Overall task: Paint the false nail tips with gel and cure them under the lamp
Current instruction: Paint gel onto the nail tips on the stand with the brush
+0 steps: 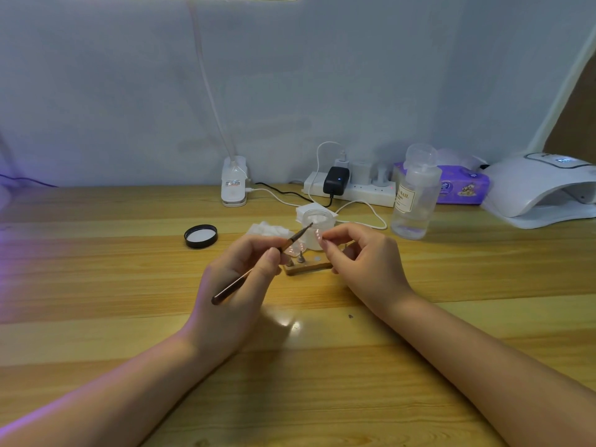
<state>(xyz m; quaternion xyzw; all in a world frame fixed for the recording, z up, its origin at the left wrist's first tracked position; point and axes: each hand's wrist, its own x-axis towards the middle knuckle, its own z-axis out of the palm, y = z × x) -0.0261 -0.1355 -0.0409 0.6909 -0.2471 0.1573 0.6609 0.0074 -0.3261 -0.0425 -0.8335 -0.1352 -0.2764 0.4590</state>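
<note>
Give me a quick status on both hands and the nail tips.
Left hand grips the brush. Right hand pinches a nail tip. More tips on the wooden stand. Curing lamp far right, nothing blocking.

Both forearms are bare to the frame's edge (no sleeves, rings or watch), fingernails (pixel 274 253) short, unpainted.

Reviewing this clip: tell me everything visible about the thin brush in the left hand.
The slim brown nail brush has a long dark handle with what looks like a coppery collar, tapering to a fine dark tip. The left hand pinches it near the front in a pen-like grip. It slants up and right, tip in front of the small white open jar, tail past the palm. Whether gel is on the bristles cannot be told.
</note>
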